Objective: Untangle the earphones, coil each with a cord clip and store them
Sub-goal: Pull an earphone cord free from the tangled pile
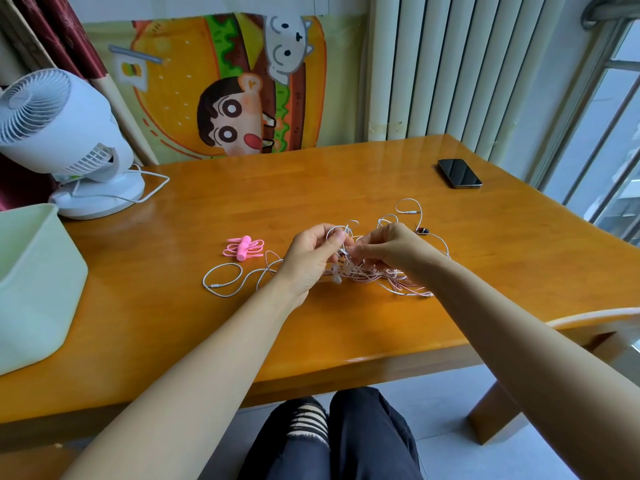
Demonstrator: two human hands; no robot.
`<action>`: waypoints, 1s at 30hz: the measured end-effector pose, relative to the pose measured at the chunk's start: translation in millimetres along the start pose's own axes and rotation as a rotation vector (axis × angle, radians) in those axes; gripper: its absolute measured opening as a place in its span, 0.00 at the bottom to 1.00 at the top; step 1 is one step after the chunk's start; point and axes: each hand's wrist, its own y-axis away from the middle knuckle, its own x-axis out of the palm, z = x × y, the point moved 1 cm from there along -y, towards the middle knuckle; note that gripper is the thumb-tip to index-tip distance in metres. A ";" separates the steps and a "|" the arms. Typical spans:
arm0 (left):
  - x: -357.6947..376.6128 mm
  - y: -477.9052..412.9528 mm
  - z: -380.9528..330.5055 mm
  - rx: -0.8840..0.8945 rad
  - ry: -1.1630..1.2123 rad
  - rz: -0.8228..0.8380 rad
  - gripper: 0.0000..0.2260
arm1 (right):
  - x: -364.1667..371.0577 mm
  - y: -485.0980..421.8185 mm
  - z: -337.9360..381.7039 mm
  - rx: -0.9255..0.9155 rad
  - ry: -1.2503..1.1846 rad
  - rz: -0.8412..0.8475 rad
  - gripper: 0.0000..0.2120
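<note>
A tangle of white and pink earphone cords (374, 273) lies in the middle of the wooden table (207, 323). My left hand (311, 252) and my right hand (391, 245) meet above it, each pinching white cord lifted from the tangle. One white cord with a plug (221, 280) trails in a loop to the left. Another white loop (410, 206) lies behind the hands. To the left, one pink earphone (244, 248) lies coiled and held by a pink clip. A small dark piece (422, 231) sits just right of my right hand.
A pale green plastic bin (34, 282) stands at the table's left edge. Behind it is a white desk fan (65, 140) with its cable on the table. A black phone (459, 173) lies at the back right. A chair (602, 327) stands at the right.
</note>
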 end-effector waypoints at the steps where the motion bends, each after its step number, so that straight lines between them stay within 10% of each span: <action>1: 0.2 0.3 -0.5 0.005 0.011 0.003 0.07 | 1.1 0.3 0.4 -0.004 0.011 0.011 0.07; 10: 1.4 -2.8 1.8 -0.040 0.072 -0.025 0.08 | 12.1 -0.4 1.8 -0.002 0.006 -0.006 0.21; 30: -3.9 -3.5 4.9 -0.069 0.063 -0.181 0.12 | 12.6 -7.6 -1.8 -0.057 0.136 -0.034 0.10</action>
